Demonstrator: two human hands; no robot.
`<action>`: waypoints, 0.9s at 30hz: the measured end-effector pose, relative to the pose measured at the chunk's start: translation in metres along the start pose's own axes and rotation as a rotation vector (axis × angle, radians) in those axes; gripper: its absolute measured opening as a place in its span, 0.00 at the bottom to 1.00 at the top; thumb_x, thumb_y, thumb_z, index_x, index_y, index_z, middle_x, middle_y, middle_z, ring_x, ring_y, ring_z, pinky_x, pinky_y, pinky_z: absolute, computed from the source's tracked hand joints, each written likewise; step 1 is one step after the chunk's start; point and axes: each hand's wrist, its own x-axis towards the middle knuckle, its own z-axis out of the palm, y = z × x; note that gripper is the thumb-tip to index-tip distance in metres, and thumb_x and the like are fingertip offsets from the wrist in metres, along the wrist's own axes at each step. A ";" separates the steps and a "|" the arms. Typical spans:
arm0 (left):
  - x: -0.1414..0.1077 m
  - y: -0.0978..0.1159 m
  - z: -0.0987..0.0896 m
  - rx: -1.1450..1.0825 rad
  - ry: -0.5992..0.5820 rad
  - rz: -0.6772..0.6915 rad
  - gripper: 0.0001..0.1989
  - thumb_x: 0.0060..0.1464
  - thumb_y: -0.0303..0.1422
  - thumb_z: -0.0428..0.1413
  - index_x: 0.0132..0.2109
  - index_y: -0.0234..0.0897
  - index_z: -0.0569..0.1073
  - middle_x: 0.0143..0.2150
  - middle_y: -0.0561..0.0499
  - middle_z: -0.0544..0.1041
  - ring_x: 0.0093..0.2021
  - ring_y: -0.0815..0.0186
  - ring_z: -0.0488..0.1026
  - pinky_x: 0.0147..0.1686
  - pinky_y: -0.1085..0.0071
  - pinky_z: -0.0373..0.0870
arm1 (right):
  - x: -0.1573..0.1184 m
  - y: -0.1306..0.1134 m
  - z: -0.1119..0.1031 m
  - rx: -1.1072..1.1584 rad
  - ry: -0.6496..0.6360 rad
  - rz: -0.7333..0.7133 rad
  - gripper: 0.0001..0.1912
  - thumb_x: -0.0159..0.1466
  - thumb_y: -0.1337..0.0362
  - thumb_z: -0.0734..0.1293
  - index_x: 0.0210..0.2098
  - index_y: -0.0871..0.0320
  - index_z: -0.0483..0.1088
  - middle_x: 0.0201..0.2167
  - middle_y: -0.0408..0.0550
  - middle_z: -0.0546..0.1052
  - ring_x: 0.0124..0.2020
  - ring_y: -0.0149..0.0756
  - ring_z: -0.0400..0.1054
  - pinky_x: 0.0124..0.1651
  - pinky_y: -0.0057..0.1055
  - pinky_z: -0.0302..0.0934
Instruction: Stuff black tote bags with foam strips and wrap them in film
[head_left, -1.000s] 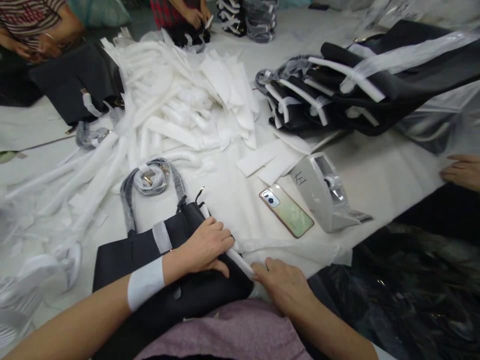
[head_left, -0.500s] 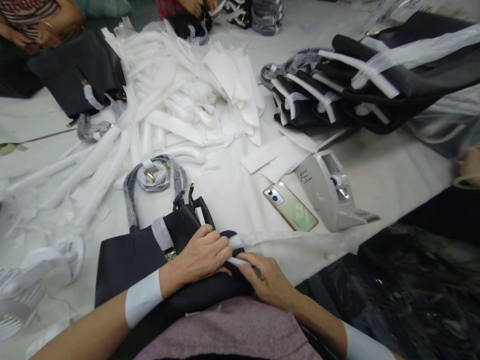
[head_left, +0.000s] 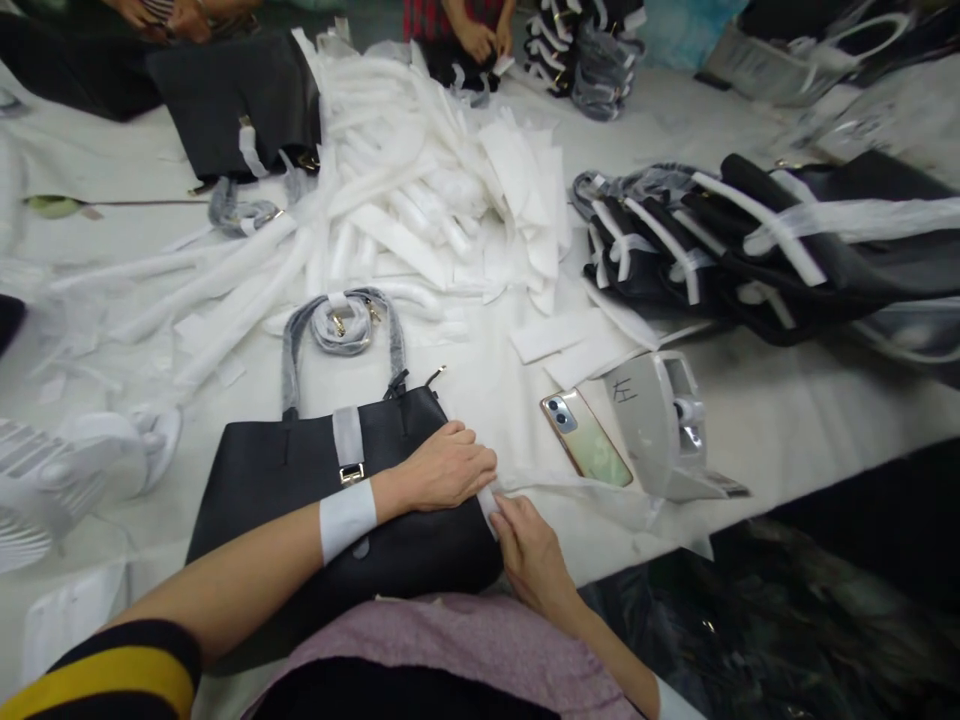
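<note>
A black handbag (head_left: 277, 480) lies on the white table near me, its handles wrapped in grey film and spread away from me. A coiled, wrapped strap (head_left: 341, 325) sits inside the handle loop. White foam is wrapped round the band above its gold clasp (head_left: 351, 473). My left hand (head_left: 442, 467) is closed on the upper right corner of the bag. At the bag's right side, my right hand (head_left: 529, 545) pinches a white strip (head_left: 489, 508) that runs up to the left hand's fingertips.
Beyond the bag spreads a heap of white foam pieces (head_left: 420, 190). To the right are a phone (head_left: 589, 440), a tape dispenser (head_left: 652, 425) and stacked black bags (head_left: 750, 250). A white fan (head_left: 82, 480) stands left. Other people's hands (head_left: 480, 40) work at the far side.
The bag's right side has turned so that its front lies flatter and more open to view. My left hand has moved up and right along its edge. The camera view has shifted.
</note>
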 end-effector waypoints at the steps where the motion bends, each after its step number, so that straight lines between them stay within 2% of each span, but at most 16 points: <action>1: -0.001 0.001 0.001 -0.008 0.022 -0.013 0.13 0.67 0.38 0.43 0.37 0.39 0.68 0.31 0.53 0.73 0.34 0.64 0.64 0.43 0.62 0.55 | -0.002 0.001 -0.001 0.089 0.021 0.065 0.15 0.67 0.57 0.56 0.44 0.56 0.69 0.30 0.48 0.73 0.31 0.38 0.69 0.38 0.34 0.65; 3: -0.003 0.002 0.004 -0.013 0.076 -0.031 0.15 0.67 0.38 0.42 0.35 0.39 0.67 0.30 0.53 0.73 0.34 0.64 0.64 0.42 0.63 0.55 | -0.005 0.003 0.001 0.253 0.056 0.209 0.17 0.65 0.53 0.60 0.46 0.58 0.70 0.30 0.47 0.76 0.30 0.37 0.71 0.37 0.34 0.67; 5: -0.005 0.002 0.007 -0.005 0.138 -0.049 0.16 0.68 0.38 0.42 0.33 0.38 0.67 0.29 0.53 0.73 0.33 0.64 0.64 0.42 0.63 0.56 | -0.008 0.007 0.007 0.326 0.060 0.277 0.19 0.63 0.49 0.63 0.41 0.58 0.72 0.28 0.47 0.77 0.28 0.38 0.71 0.35 0.33 0.67; 7: -0.007 0.003 0.010 0.012 0.194 -0.064 0.17 0.68 0.37 0.41 0.32 0.38 0.67 0.28 0.53 0.73 0.32 0.64 0.63 0.42 0.63 0.56 | -0.010 0.010 0.014 0.294 0.070 0.242 0.20 0.62 0.47 0.63 0.36 0.58 0.74 0.25 0.46 0.77 0.26 0.38 0.71 0.33 0.33 0.67; 10: -0.006 0.002 0.013 0.032 0.215 -0.068 0.18 0.68 0.37 0.41 0.32 0.38 0.68 0.27 0.53 0.73 0.32 0.64 0.64 0.41 0.63 0.56 | -0.008 0.007 0.015 0.147 0.062 0.135 0.20 0.64 0.49 0.60 0.36 0.57 0.75 0.23 0.46 0.76 0.24 0.36 0.69 0.30 0.32 0.65; 13: -0.004 0.002 0.015 0.050 0.183 -0.079 0.17 0.68 0.37 0.41 0.32 0.38 0.68 0.28 0.52 0.73 0.32 0.64 0.65 0.39 0.63 0.56 | 0.002 -0.002 -0.007 -0.061 -0.042 0.021 0.20 0.66 0.52 0.57 0.32 0.57 0.74 0.25 0.48 0.77 0.26 0.37 0.70 0.33 0.32 0.63; 14: -0.004 0.002 0.015 0.055 0.176 -0.086 0.17 0.68 0.37 0.41 0.33 0.38 0.68 0.28 0.52 0.73 0.33 0.64 0.65 0.40 0.63 0.56 | 0.007 -0.006 -0.016 -0.112 -0.038 -0.002 0.20 0.67 0.53 0.57 0.31 0.57 0.74 0.26 0.50 0.77 0.27 0.38 0.70 0.35 0.33 0.63; 16: -0.003 0.002 0.015 0.059 0.172 -0.100 0.16 0.68 0.36 0.41 0.35 0.37 0.68 0.28 0.51 0.73 0.33 0.64 0.66 0.40 0.64 0.57 | 0.021 -0.014 -0.032 -0.113 0.072 -0.003 0.21 0.68 0.52 0.55 0.36 0.58 0.74 0.29 0.52 0.78 0.31 0.40 0.72 0.39 0.36 0.64; 18: -0.003 0.002 0.014 0.056 0.176 -0.113 0.16 0.68 0.36 0.41 0.37 0.37 0.68 0.28 0.51 0.72 0.33 0.64 0.66 0.40 0.64 0.57 | 0.035 -0.021 -0.035 0.038 0.225 0.011 0.24 0.69 0.50 0.52 0.48 0.60 0.70 0.37 0.55 0.78 0.37 0.41 0.73 0.45 0.39 0.66; 20: -0.004 0.002 0.013 0.039 0.178 -0.121 0.15 0.68 0.36 0.40 0.39 0.36 0.68 0.28 0.50 0.71 0.33 0.63 0.66 0.41 0.64 0.58 | 0.048 -0.026 -0.024 0.223 0.291 -0.009 0.27 0.70 0.48 0.50 0.56 0.61 0.64 0.46 0.58 0.76 0.46 0.42 0.72 0.53 0.43 0.64; 23: -0.006 0.000 0.012 -0.014 0.181 -0.109 0.12 0.66 0.32 0.41 0.40 0.35 0.68 0.30 0.49 0.72 0.34 0.62 0.67 0.42 0.63 0.60 | 0.061 -0.027 0.006 0.362 0.201 -0.051 0.31 0.69 0.44 0.51 0.61 0.59 0.57 0.59 0.58 0.67 0.60 0.42 0.62 0.64 0.46 0.54; 25: -0.009 -0.001 0.011 -0.035 0.189 -0.101 0.09 0.64 0.29 0.43 0.41 0.35 0.68 0.33 0.48 0.72 0.36 0.63 0.67 0.44 0.64 0.61 | 0.065 -0.024 0.021 0.463 0.122 0.002 0.35 0.68 0.42 0.51 0.64 0.58 0.52 0.62 0.57 0.64 0.64 0.42 0.57 0.66 0.47 0.51; 27: -0.013 -0.002 0.010 -0.056 0.207 -0.099 0.08 0.63 0.27 0.44 0.43 0.35 0.68 0.35 0.48 0.72 0.38 0.63 0.66 0.46 0.65 0.62 | 0.068 -0.021 0.028 0.649 0.048 0.130 0.39 0.67 0.39 0.46 0.67 0.59 0.44 0.60 0.59 0.66 0.63 0.44 0.59 0.64 0.49 0.55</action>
